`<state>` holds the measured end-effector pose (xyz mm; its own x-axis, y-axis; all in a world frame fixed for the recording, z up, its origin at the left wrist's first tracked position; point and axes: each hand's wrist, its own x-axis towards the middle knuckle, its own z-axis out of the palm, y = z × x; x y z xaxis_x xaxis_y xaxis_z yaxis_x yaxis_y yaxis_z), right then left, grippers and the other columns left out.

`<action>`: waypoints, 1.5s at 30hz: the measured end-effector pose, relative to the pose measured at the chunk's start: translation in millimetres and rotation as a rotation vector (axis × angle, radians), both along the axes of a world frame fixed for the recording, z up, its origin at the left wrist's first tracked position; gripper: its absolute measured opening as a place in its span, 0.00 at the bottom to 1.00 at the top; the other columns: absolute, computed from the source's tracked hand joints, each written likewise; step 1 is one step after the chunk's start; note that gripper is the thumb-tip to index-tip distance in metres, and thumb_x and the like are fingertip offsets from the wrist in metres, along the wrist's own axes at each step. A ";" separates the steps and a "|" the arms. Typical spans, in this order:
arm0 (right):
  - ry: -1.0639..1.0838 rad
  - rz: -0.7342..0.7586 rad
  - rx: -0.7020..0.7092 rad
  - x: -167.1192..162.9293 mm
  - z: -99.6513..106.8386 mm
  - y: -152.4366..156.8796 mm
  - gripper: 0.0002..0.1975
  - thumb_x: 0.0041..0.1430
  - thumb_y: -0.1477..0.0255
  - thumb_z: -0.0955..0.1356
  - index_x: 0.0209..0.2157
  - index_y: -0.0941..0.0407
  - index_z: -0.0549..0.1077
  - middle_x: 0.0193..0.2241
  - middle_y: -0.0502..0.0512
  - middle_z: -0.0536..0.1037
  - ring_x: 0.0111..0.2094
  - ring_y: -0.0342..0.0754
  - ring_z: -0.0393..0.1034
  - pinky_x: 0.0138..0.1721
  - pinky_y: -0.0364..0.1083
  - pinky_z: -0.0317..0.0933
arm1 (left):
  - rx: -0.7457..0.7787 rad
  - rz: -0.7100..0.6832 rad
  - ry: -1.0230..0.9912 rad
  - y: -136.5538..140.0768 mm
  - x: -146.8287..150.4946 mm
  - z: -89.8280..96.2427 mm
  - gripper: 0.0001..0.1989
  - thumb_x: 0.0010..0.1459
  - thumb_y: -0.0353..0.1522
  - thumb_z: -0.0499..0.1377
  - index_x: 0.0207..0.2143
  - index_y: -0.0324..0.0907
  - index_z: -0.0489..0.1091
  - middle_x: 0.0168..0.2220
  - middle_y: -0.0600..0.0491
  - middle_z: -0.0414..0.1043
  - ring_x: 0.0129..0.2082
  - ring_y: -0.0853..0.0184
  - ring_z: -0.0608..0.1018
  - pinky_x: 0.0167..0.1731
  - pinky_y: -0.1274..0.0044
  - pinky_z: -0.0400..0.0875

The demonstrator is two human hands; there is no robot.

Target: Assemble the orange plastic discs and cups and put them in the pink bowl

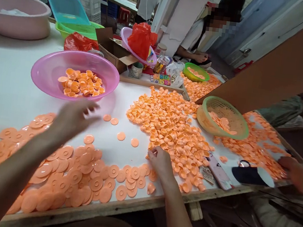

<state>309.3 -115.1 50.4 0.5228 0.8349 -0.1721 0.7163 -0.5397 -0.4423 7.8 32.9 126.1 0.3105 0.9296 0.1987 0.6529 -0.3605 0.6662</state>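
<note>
My left hand (74, 120) hovers above the table at the near rim of the pink basin (41, 74), its fingers apart and slightly blurred, with nothing seen in them. Inside the basin lie small orange plastic cups (80, 82). At the left edge of a big heap of the same small cups (172, 123), my right hand (161, 162) has its thumb and fingers pinched together, apparently on one cup partly hidden by the fingers. Flat round orange discs (78, 170), like toy saucers, spread across the table between and below my hands. A few discs lie singly near the basin.
A green-rimmed basket (223, 116) holds more discs, beside a brown board (271, 58). A phone (217, 171) and a dark mask (251, 174) lie right. Another person's hand (298, 174) reaches in there. A cardboard box (112, 51) stands behind; another person sits beyond.
</note>
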 end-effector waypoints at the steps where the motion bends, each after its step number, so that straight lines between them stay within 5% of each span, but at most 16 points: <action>1: -0.002 0.007 0.011 0.1 -1.9 -0.4 0.04 0.50 0.75 0.65 0.23 0.55 0.70 0.22 0.51 0.74 0.26 0.46 0.67 0.27 0.43 0.52 | -0.059 -0.223 0.049 -19.6 4.6 -16.8 0.15 0.49 0.37 0.65 0.40 0.44 0.74 0.35 0.53 0.74 0.35 0.66 0.73 0.37 0.71 0.67; 2: -0.005 0.012 0.036 -0.4 -3.0 -0.8 0.05 0.49 0.76 0.64 0.22 0.55 0.69 0.20 0.50 0.73 0.25 0.46 0.66 0.27 0.43 0.52 | -0.113 -0.402 0.099 -41.3 10.6 -36.1 0.16 0.46 0.34 0.67 0.40 0.46 0.75 0.37 0.53 0.74 0.38 0.64 0.73 0.39 0.71 0.66; 4: 0.037 0.015 0.110 -3.6 -2.9 -1.7 0.05 0.47 0.76 0.64 0.22 0.54 0.69 0.18 0.49 0.71 0.24 0.46 0.65 0.26 0.43 0.53 | -0.181 -0.521 0.219 -81.3 24.4 -72.9 0.13 0.47 0.30 0.65 0.38 0.48 0.76 0.39 0.52 0.74 0.40 0.62 0.73 0.39 0.69 0.63; 8: 0.409 0.004 0.212 -22.1 0.0 -0.4 0.04 0.50 0.69 0.66 0.25 0.55 0.70 0.17 0.46 0.69 0.19 0.44 0.64 0.22 0.42 0.56 | -0.195 -0.405 0.258 -104.4 46.8 -108.7 0.08 0.51 0.27 0.60 0.34 0.46 0.75 0.38 0.52 0.72 0.41 0.61 0.72 0.42 0.67 0.58; 13: 0.687 0.034 0.204 -58.3 -10.2 11.9 0.05 0.51 0.68 0.67 0.28 0.55 0.70 0.15 0.44 0.68 0.16 0.42 0.63 0.18 0.40 0.57 | -0.211 -0.257 0.204 -74.4 55.9 -110.0 0.15 0.50 0.29 0.63 0.43 0.46 0.73 0.42 0.51 0.74 0.43 0.60 0.72 0.43 0.67 0.58; 16: 0.736 0.035 0.191 -75.4 -19.3 21.7 0.04 0.51 0.68 0.67 0.27 0.55 0.69 0.15 0.43 0.68 0.15 0.42 0.63 0.17 0.40 0.56 | -0.205 -0.230 0.188 -72.2 57.6 -112.7 0.11 0.52 0.30 0.62 0.40 0.45 0.74 0.39 0.51 0.75 0.42 0.61 0.73 0.43 0.68 0.58; 23: 0.441 0.106 0.197 -96.4 -22.1 40.6 0.06 0.48 0.75 0.64 0.20 0.54 0.64 0.15 0.44 0.68 0.19 0.42 0.63 0.22 0.41 0.56 | -0.183 -0.194 0.174 -73.9 60.6 -111.1 0.05 0.55 0.31 0.58 0.30 0.44 0.75 0.32 0.51 0.76 0.37 0.61 0.74 0.41 0.68 0.59; 27: 0.368 0.177 0.128 -95.3 -17.6 46.7 0.07 0.46 0.78 0.63 0.19 0.54 0.64 0.14 0.44 0.67 0.19 0.42 0.62 0.22 0.41 0.53 | -0.407 -0.270 0.066 -58.8 55.3 -96.0 0.08 0.55 0.31 0.57 0.33 0.44 0.76 0.30 0.52 0.77 0.33 0.63 0.76 0.37 0.72 0.63; 31: 0.410 0.208 0.106 -92.5 -16.0 47.8 0.06 0.47 0.77 0.64 0.20 0.53 0.63 0.14 0.44 0.66 0.19 0.43 0.62 0.22 0.41 0.52 | -0.590 -0.123 -0.058 -49.6 63.4 -85.2 0.08 0.50 0.31 0.58 0.32 0.44 0.76 0.29 0.54 0.77 0.30 0.65 0.76 0.31 0.76 0.64; 35: 0.374 0.222 0.103 -92.7 -17.9 48.5 0.08 0.48 0.78 0.63 0.20 0.53 0.63 0.14 0.45 0.66 0.19 0.43 0.63 0.24 0.41 0.53 | -0.602 -0.046 -0.039 -50.4 76.2 -89.8 0.06 0.47 0.29 0.56 0.18 0.42 0.67 0.22 0.55 0.72 0.25 0.67 0.73 0.25 0.77 0.60; 40: 0.349 0.214 0.141 -99.0 -24.5 48.8 0.07 0.48 0.78 0.63 0.20 0.54 0.64 0.16 0.46 0.69 0.22 0.44 0.65 0.25 0.41 0.55 | -0.582 -0.028 -0.070 -58.2 76.8 -100.6 0.07 0.48 0.30 0.55 0.19 0.42 0.65 0.21 0.56 0.70 0.24 0.69 0.71 0.24 0.79 0.59; 45: 0.468 0.232 0.222 -97.2 -20.5 40.5 0.07 0.54 0.72 0.64 0.24 0.55 0.71 0.20 0.50 0.74 0.23 0.45 0.67 0.26 0.42 0.59 | -0.403 -0.010 -0.059 -64.8 78.9 -93.9 0.07 0.47 0.27 0.56 0.18 0.41 0.67 0.18 0.57 0.70 0.21 0.71 0.70 0.23 0.79 0.58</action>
